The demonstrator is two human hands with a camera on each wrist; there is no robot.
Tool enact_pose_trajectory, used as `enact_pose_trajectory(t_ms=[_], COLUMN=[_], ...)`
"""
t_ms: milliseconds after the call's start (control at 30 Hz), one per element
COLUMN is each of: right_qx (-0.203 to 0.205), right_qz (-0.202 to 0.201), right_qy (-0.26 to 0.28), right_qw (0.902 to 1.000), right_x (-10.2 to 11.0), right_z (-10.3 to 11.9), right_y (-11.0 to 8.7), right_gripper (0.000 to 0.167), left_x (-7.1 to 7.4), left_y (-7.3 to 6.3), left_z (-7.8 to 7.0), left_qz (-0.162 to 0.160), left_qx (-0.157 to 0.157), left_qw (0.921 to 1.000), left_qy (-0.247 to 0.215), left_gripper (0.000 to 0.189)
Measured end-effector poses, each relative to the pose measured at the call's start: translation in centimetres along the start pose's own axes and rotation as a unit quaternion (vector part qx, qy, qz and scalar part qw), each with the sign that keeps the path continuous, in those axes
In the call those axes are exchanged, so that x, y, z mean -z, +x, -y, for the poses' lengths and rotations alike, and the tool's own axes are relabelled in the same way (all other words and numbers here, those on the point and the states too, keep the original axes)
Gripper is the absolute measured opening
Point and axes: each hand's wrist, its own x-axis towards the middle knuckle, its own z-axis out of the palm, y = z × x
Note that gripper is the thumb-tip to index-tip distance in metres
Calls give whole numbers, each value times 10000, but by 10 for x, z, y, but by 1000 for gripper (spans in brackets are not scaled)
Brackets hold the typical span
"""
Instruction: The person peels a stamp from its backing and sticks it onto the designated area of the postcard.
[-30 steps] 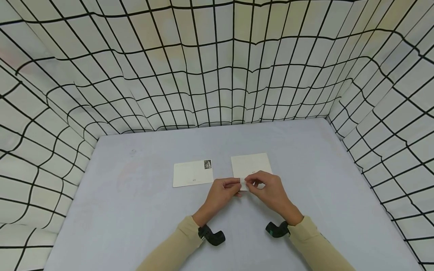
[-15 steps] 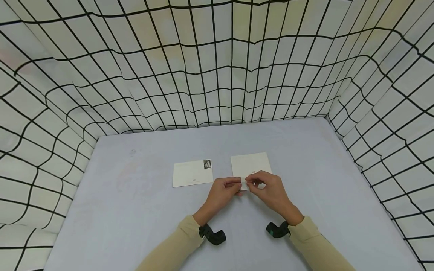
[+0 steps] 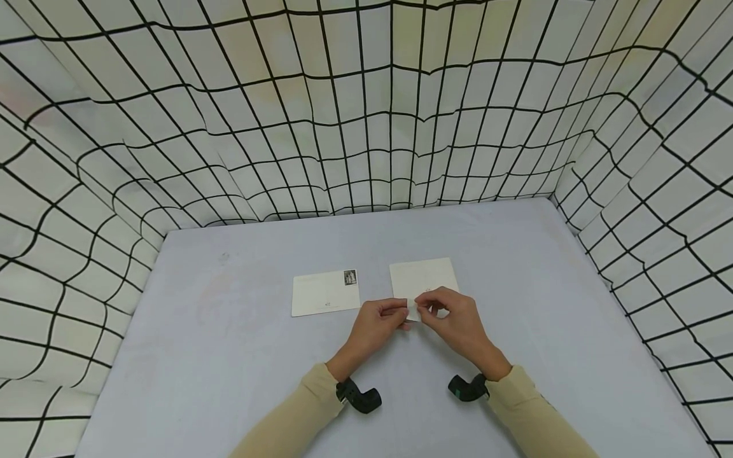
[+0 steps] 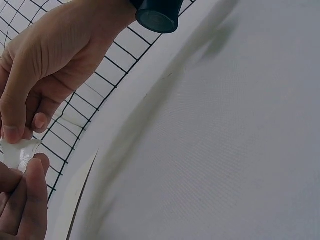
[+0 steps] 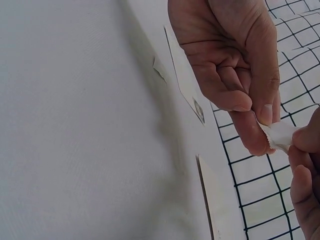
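Observation:
Both hands meet at the middle of the table over a small white stamp (image 3: 413, 310) with a toothed edge; its pale side shows. My left hand (image 3: 375, 327) pinches its left side between thumb and fingers, as the right wrist view also shows with the left hand (image 5: 235, 65) above. With thumb and index finger, my right hand (image 3: 455, 321) pinches the other side. In the left wrist view the stamp (image 4: 21, 154) bends slightly between the fingertips. Just beyond lies a blank-cornered cream envelope or card (image 3: 422, 275), its near edge partly hidden by the hands.
Left of it lies a second cream envelope or card (image 3: 323, 296) bearing a dark stamp (image 3: 350, 277) at its upper right corner. A small pale scrap (image 5: 159, 70) lies on the white table (image 3: 217, 356). Black-gridded white walls (image 3: 366, 127) enclose the table.
The hands stay in place. The stamp shifts very slightly to the right between the fingers, with a little more of it showing. Both envelopes or cards stay put.

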Motion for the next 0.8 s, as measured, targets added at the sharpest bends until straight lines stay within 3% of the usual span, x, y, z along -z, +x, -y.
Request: enact_pose_trajectory(t_ms=[400,800], right_qx=[-105,74], right_qz=[-45,-94], right_qy=[60,129], right_qw=[9999,9998], right_x=[-3,-3], right_z=[-6,-5], right_y=[-2,-2], right_gripper=[19,20], left_x=[1,1], left_y=[0,2], left_z=[0,0], left_qz=[21,-144], left_qx=[-163,-38], left_qw=[9998,9999], left_qy=[58,-74], left_gripper=[32,32])
